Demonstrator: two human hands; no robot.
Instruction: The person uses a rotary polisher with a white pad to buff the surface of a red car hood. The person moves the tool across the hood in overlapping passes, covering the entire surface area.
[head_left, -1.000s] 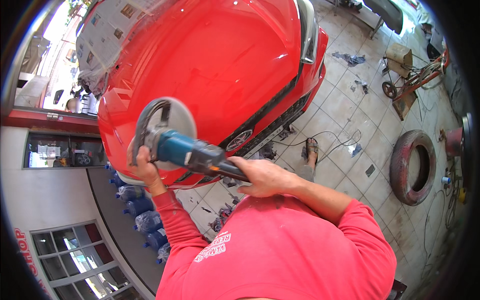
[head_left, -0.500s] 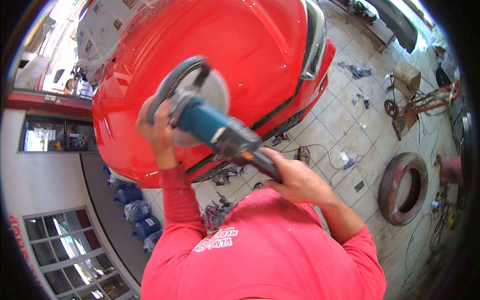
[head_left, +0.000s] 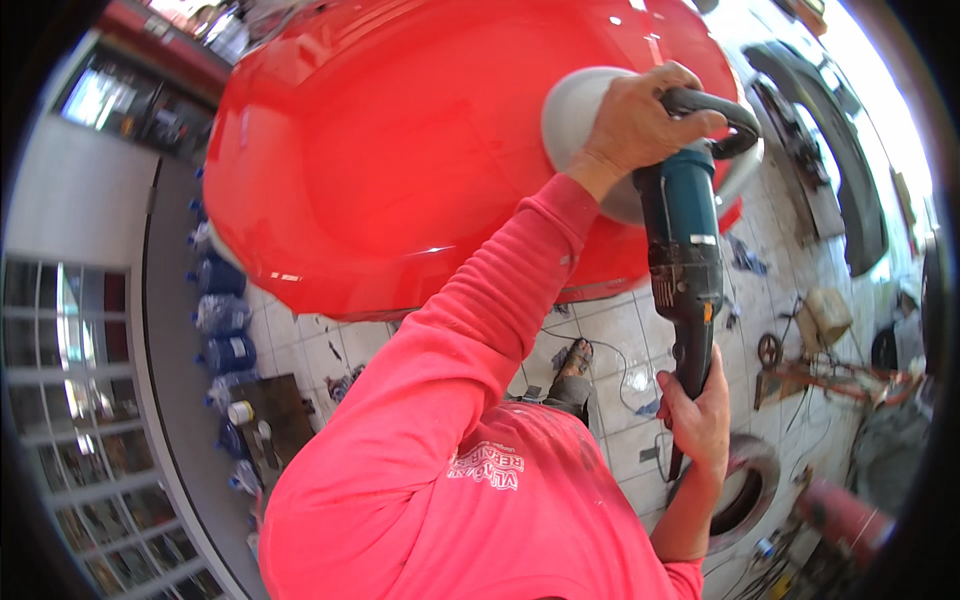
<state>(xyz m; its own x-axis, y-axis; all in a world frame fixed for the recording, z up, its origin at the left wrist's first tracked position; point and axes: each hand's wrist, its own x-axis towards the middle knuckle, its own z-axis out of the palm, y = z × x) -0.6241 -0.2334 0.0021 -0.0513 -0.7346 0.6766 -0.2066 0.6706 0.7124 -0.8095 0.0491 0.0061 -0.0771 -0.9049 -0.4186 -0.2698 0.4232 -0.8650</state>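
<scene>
A teal and black power polisher with a wide pale round pad is over the right part of a glossy red car hood. Whether the pad touches the paint I cannot tell. My left hand is closed around the black loop handle at the head of the tool. Lower down, my right hand wraps the rear grip, with the tool's body pointing back toward me. Part of the pad is hidden behind my left hand and the tool.
A cord trails over the tiled floor. To the right lie a tire, a hand cart and a dark bumper. Several blue water jugs line the left wall, near a brown board.
Both hands have carried the polisher from the left part of the hood to the right. The tool has turned from slanting to nearly upright in view. My view has shifted too.
</scene>
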